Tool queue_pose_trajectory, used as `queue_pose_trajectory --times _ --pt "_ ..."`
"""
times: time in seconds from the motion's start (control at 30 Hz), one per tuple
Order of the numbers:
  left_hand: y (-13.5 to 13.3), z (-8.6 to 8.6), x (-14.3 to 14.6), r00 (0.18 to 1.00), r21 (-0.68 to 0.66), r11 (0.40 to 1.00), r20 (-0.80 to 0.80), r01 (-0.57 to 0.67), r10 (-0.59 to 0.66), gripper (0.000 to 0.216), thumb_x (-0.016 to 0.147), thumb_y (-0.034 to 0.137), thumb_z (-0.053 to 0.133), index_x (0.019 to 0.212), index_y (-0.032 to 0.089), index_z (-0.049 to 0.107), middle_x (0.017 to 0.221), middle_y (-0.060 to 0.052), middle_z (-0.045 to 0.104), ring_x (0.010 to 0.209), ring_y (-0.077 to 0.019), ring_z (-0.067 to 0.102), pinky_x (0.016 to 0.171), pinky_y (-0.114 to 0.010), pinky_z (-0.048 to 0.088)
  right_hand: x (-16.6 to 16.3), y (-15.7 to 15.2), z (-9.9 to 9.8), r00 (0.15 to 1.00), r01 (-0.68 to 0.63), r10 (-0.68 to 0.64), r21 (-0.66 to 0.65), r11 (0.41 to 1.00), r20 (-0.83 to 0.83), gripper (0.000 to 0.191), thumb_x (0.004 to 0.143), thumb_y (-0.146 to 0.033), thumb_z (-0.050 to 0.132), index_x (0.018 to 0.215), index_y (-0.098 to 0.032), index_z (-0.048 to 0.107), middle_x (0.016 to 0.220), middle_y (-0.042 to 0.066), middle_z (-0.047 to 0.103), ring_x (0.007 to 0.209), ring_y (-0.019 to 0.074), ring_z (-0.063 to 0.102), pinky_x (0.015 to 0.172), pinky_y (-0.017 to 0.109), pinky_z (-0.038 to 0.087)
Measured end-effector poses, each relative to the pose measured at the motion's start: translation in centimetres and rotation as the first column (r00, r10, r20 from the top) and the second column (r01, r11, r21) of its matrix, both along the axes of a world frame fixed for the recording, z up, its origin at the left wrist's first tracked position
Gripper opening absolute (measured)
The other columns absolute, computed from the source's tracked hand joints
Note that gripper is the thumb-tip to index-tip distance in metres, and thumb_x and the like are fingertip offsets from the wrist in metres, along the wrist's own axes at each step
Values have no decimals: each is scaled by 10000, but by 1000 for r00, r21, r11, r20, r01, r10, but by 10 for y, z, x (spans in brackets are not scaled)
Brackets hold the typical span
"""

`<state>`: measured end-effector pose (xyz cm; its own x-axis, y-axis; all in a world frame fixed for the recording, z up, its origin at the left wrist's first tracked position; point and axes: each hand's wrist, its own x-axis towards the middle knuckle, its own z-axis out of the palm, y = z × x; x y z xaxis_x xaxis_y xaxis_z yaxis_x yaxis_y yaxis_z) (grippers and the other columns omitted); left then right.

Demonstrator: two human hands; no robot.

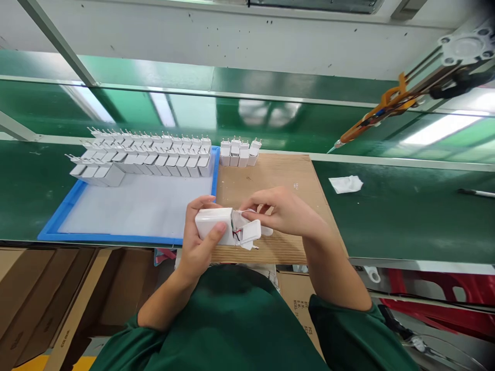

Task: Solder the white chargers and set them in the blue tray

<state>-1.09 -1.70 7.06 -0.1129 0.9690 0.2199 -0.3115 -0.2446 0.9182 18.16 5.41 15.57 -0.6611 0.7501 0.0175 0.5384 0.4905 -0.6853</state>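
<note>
A white plug-in charger housing (214, 224) lies in my left hand (199, 239), with my thumb across its front and the fingers behind it. Its right end is open, and the white plug cap (249, 234) hangs tilted there. Thin red and black wires (237, 234) run between housing and cap, and a metal pin shows below. My right hand (276, 208) has thumb and index finger pinched together at the open end, just above the cap. Something white pokes out under those fingers, partly hidden; I cannot tell what it is.
Rows of similar white chargers (154, 157) stand in a blue-rimmed tray (116, 238) at left. Several more (240, 153) stand on the cardboard sheet (270, 178). At right are a crumpled white wipe (346, 184), a pen-like tool (477, 192) and an overhanging orange dispenser (365, 123).
</note>
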Motion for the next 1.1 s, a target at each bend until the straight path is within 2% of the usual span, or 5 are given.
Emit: queue_pose_trajectory --times 0.23,0.5,0.77,0.97,1.1 --pt "1 1 -1 998 -39 998 50 44 -42 423 880 368 722 1257 284 549 982 -18 615 828 -136 593 735 -228 501 -2 -1 2 977 37 -34 7 999 -212 148 899 -338 666 896 -199 719 782 -12 763 653 71 669 600 176 531" --pt "3 -1 -1 999 27 999 -40 31 -29 420 893 335 703 1275 277 540 996 -23 619 853 -147 607 731 -236 499 -13 8 0 967 -37 8 -109 993 -256 145 864 -333 696 874 -192 665 728 -26 719 642 78 660 565 180 504" --pt "3 -5 -3 994 65 998 -104 -28 35 460 860 319 731 1280 272 550 1002 -24 624 872 -157 600 778 -260 498 2 16 4 989 -50 74 -183 982 125 101 851 -266 653 796 -183 674 615 -35 648 566 75 573 530 197 403" --pt "6 -7 -2 998 43 998 31 52 -53 454 849 379 726 1249 255 549 938 -25 618 826 -157 597 723 -252 494 3 13 4 978 -135 97 -208 969 -185 228 895 -389 653 923 -172 718 777 16 738 663 83 633 608 200 515" --pt "7 -10 -1 998 66 997 37 50 -53 459 846 368 726 1256 259 550 956 -26 622 840 -155 597 734 -250 492 -7 13 -2 970 -156 102 -242 958 -221 232 877 -398 685 878 -169 714 717 2 730 614 72 619 548 182 487"
